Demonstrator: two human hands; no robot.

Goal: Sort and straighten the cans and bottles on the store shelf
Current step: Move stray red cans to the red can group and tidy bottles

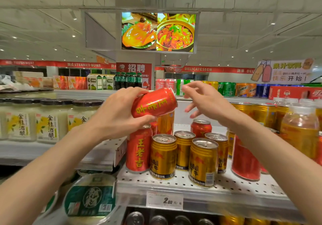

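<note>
Above the shelf (pixel 174 181), left hand (pixel 120 113) fingers wrap a tilted red can (pixel 154 102); right hand (pixel 207 99) is spread, empty. Below, gold cans (pixel 163 156) and red ones stand mixed, so sorting seems mostly unfinished.

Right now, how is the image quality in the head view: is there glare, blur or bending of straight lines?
Head view: wide-angle bending curves the ceiling lines and stretches both forearms; the hanging screen is overexposed and oversaturated; the right hand and the price tag are slightly blurred; the red can in the left hand stays readable; soft glare sits on the gold can tops.
</note>
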